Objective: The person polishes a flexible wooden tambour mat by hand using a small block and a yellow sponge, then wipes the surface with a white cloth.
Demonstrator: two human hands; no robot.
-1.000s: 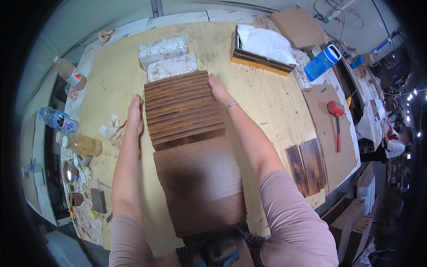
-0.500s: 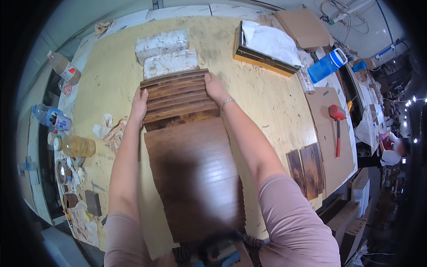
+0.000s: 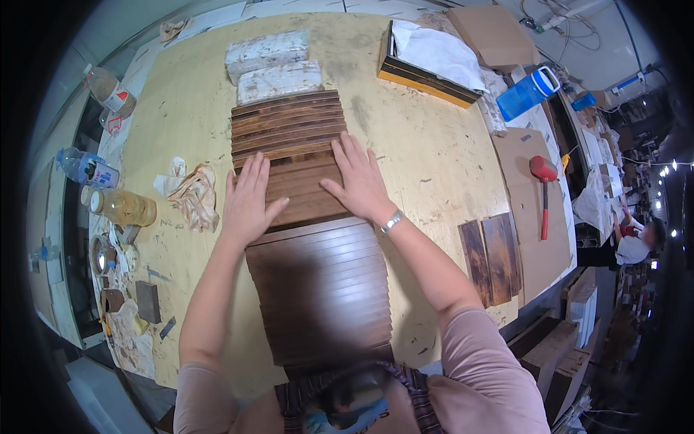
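Observation:
Dark brown wooden slats lie overlapped in a long row down the middle of the table. The near group of slats (image 3: pixel 318 282) is smooth and glossy. Beyond a dark gap lies a middle group (image 3: pixel 300 189), and past it streaked slats (image 3: pixel 285 123) rise in steps toward two white wrapped blocks (image 3: pixel 278 79). My left hand (image 3: pixel 248 202) rests flat over the left edge of the middle slats, fingers stretched out. Opposite it, my right hand (image 3: pixel 359 184) lies on the right edge with its fingers spread. Neither hand grasps anything.
Left of the row are a crumpled cloth (image 3: pixel 194 194), a jar of yellowish liquid (image 3: pixel 124 207) and plastic bottles (image 3: pixel 88 168). Loose streaked boards (image 3: pixel 493 260), a red mallet (image 3: pixel 543 170), a blue bottle (image 3: pixel 526 95) and a box (image 3: pixel 430 72) are on the right. A person (image 3: pixel 630 242) stands farther off.
Both hands have come nearer from the far end of the streaked slats, letting go of their sides and flattening on top. Several slats now lie flatter and more spread out.

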